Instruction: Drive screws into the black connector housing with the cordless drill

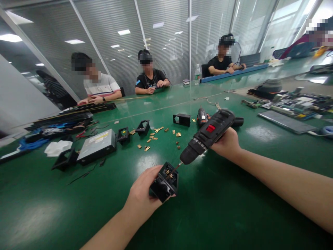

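My left hand (142, 194) is closed around a small black plastic socket housing (164, 182) with brass contacts inside, held just above the green table (221, 208). My right hand (227, 143) grips a black cordless screwdriver drill (208, 136) with a red switch. Its bit points down and left into the open top of the housing. Loose brass contact pieces (156, 133) lie scattered on the table beyond my hands.
Three more black housings (181, 119) (143, 127) (123, 135) and a second drill (202, 116) lie further out. An optical drive (96, 146) and black parts sit left. Circuit boards (296, 104) lie right. Three people sit along the far side, a fourth at top right.
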The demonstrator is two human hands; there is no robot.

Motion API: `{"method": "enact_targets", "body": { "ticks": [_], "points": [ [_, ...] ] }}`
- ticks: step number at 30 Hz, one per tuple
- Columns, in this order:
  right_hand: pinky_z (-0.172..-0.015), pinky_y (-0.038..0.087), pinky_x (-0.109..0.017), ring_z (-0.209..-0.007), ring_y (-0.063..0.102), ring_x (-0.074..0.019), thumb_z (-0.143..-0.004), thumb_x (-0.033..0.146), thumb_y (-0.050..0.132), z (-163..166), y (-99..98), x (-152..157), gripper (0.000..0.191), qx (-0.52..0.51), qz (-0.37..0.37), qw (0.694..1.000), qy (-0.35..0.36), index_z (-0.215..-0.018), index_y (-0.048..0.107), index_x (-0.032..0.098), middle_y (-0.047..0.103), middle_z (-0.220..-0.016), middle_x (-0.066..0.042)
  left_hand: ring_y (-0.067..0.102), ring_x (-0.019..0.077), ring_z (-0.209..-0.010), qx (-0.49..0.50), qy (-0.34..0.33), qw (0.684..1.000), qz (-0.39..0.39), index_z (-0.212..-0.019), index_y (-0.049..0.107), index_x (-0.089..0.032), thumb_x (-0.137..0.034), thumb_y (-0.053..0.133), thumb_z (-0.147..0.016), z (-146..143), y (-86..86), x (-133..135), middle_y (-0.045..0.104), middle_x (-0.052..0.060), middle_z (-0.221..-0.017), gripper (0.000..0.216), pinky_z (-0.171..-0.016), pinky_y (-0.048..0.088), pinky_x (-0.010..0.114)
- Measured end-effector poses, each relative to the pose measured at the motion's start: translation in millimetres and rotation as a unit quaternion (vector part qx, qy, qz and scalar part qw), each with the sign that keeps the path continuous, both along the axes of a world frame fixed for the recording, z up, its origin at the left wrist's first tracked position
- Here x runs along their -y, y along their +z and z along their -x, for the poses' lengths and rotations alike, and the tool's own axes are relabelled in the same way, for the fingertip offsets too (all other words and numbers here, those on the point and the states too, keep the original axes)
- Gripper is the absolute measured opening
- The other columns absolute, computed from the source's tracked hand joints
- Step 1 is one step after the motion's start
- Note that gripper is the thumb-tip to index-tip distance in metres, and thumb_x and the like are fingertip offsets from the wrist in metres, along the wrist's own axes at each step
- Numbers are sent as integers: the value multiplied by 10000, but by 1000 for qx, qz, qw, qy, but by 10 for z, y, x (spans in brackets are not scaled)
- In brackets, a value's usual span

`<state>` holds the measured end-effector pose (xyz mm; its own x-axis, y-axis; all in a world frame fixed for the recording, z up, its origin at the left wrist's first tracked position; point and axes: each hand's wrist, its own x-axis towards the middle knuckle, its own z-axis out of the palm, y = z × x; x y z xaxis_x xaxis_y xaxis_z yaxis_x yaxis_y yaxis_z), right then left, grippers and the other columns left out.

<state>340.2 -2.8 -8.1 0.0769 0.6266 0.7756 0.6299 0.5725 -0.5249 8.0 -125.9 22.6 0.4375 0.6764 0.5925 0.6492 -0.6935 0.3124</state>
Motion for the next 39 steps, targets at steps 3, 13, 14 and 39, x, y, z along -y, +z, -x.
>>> {"method": "enact_targets", "body": {
  "ticks": [3,13,14,39],
  "points": [
    [-662,569,-428,-703,669,-263,-671,395,771,1,5,3,248,9,-6,1000,0,-741,601,228,694,-775,-58,737,260,-1002,-1,-3,1000,0,-1309,567,-210,-390,869,-758,2,4,-4,728,110,-1146,655,-911,614,398],
    [-689,585,-445,-760,689,-286,-661,439,803,-9,-3,-5,306,3,9,1000,8,-798,623,233,710,-796,-57,740,263,-997,2,-8,1000,9,-1301,573,-215,-378,878,-747,-8,6,-9,732,109,-1142,653,-902,614,397],
    [-692,587,-445,-772,692,-290,-658,443,807,-10,-5,-7,311,0,13,1000,10,-801,625,234,711,-796,-55,741,264,-999,2,-9,1000,8,-1299,575,-218,-383,875,-750,-8,6,-11,732,109,-1144,648,-899,615,396],
    [-606,558,-397,-636,653,-239,-656,400,778,-1,45,14,248,18,-5,1000,-10,-744,611,238,690,-727,-38,749,262,-992,-15,2,1000,0,-1289,578,-203,-399,891,-723,36,-55,-36,742,114,-1139,676,-919,617,390]
  ]
}}
